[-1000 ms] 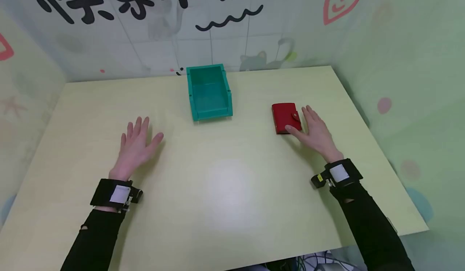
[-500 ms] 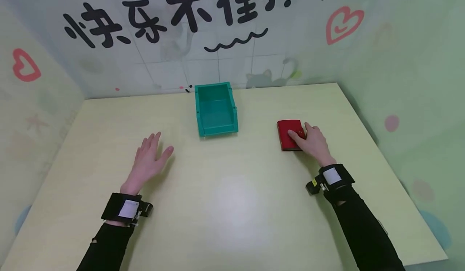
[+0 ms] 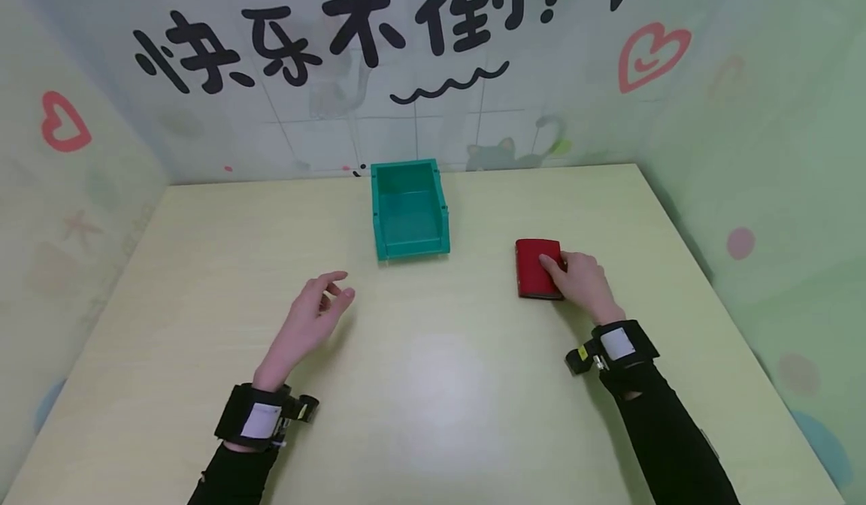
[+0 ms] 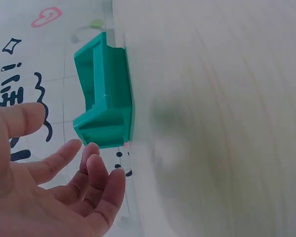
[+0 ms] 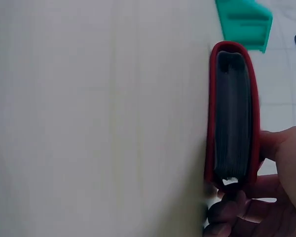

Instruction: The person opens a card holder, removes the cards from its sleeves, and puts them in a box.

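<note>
My right hand (image 3: 587, 285) grips a red card holder (image 3: 533, 268) by its right edge, thumb on the top cover. In the right wrist view the end of the card holder (image 5: 232, 118) faces the camera, showing a thick stack of dark sleeves between red covers, with fingers curled at its edge. Over the left half of the table, my left hand (image 3: 306, 326) holds nothing; its fingers are loosely bent and the thumb is apart from them. A green plastic bin (image 3: 414, 248) stands beyond it, not touched by either hand.
The pale table (image 3: 433, 385) meets a printed wall (image 3: 325, 137) at its back edge, close behind the bin. Another wall (image 3: 764, 189) runs along the right side. Black straps with small cameras sit on both wrists.
My right hand has closed from spread fingers onto the card holder's right edge. The left hand has moved right, its fingers bending from straight. The head view has shifted upward.
</note>
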`<state>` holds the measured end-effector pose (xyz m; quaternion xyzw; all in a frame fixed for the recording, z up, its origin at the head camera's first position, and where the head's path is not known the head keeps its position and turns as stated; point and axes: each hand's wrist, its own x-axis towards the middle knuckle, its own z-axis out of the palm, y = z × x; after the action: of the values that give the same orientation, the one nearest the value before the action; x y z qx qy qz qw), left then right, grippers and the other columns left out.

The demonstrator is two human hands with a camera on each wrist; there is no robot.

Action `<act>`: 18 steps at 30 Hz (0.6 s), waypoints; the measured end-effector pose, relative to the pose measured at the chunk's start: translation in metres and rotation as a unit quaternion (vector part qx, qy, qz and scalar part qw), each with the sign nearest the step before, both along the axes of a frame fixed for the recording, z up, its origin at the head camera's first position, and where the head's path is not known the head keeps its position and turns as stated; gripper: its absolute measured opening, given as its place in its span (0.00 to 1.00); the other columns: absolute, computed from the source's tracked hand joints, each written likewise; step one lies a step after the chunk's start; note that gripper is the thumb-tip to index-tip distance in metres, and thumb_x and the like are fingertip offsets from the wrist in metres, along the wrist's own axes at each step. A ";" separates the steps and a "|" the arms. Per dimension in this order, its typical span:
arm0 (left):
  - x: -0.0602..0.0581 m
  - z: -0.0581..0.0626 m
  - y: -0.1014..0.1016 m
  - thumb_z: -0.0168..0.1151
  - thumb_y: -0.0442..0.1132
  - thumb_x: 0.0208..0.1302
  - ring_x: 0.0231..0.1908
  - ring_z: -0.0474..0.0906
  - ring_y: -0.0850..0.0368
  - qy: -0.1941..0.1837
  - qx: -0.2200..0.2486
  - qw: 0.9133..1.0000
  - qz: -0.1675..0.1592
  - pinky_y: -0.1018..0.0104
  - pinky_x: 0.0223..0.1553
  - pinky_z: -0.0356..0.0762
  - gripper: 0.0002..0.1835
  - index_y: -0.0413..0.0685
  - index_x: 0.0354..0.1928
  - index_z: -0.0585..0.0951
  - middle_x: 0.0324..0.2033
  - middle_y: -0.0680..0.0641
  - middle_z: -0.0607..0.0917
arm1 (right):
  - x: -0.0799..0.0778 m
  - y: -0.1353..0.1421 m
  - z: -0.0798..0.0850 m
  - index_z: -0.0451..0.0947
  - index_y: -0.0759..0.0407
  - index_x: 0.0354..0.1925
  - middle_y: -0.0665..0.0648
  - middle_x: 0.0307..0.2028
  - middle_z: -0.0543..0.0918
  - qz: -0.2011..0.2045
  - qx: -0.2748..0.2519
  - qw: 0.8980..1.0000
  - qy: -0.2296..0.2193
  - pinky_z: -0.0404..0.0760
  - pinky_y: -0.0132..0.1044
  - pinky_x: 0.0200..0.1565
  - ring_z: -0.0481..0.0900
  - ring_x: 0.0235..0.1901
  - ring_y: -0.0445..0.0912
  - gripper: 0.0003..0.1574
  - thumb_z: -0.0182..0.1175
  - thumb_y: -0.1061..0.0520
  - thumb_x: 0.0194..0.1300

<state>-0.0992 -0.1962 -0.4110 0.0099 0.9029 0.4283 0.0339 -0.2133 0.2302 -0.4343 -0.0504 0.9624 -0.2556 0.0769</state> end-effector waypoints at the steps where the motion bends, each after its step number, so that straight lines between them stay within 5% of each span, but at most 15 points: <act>1: 0.001 0.000 0.004 0.53 0.45 0.77 0.40 0.73 0.49 -0.008 0.003 1.000 -0.006 0.65 0.38 0.72 0.26 0.36 0.68 0.70 0.46 0.37 0.78 | 0.003 -0.004 -0.001 0.69 0.61 0.28 0.56 0.20 0.72 0.002 -0.004 1.000 0.002 0.66 0.34 0.26 0.70 0.23 0.47 0.26 0.51 0.44 0.76; 7: 0.003 -0.003 0.025 0.55 0.45 0.76 0.38 0.76 0.53 -0.059 0.016 0.997 -0.051 0.67 0.34 0.74 0.23 0.37 0.64 0.73 0.43 0.39 0.81 | 0.023 -0.029 -0.004 0.73 0.63 0.31 0.56 0.19 0.74 0.021 -0.035 0.999 0.008 0.66 0.33 0.26 0.70 0.21 0.46 0.23 0.55 0.45 0.74; 10: 0.002 -0.005 0.032 0.55 0.45 0.76 0.40 0.79 0.52 -0.079 0.021 0.994 -0.067 0.66 0.36 0.76 0.23 0.38 0.63 0.74 0.45 0.39 0.83 | 0.033 -0.043 -0.005 0.76 0.69 0.50 0.57 0.21 0.77 0.026 -0.050 0.998 0.008 0.68 0.33 0.26 0.71 0.22 0.45 0.27 0.58 0.45 0.73; 14: -0.002 -0.010 0.043 0.54 0.45 0.76 0.40 0.81 0.52 -0.089 0.033 0.992 -0.086 0.66 0.37 0.77 0.22 0.37 0.62 0.75 0.44 0.39 0.86 | 0.044 -0.062 -0.006 0.62 0.70 0.68 0.60 0.26 0.79 0.028 -0.082 0.996 0.000 0.72 0.33 0.26 0.73 0.22 0.45 0.41 0.62 0.46 0.69; 18: -0.007 -0.015 0.054 0.54 0.44 0.76 0.34 0.81 0.56 -0.106 0.058 0.990 -0.078 0.67 0.36 0.77 0.20 0.37 0.59 0.76 0.38 0.42 0.87 | 0.055 -0.079 -0.005 0.64 0.66 0.57 0.60 0.25 0.79 0.019 -0.128 0.991 -0.011 0.74 0.32 0.27 0.74 0.21 0.45 0.35 0.68 0.49 0.64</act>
<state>-0.1059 -0.1422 -0.4260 0.0371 0.8645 0.4745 0.1617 -0.1584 0.1512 -0.4391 -0.0754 0.9195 -0.3761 0.0855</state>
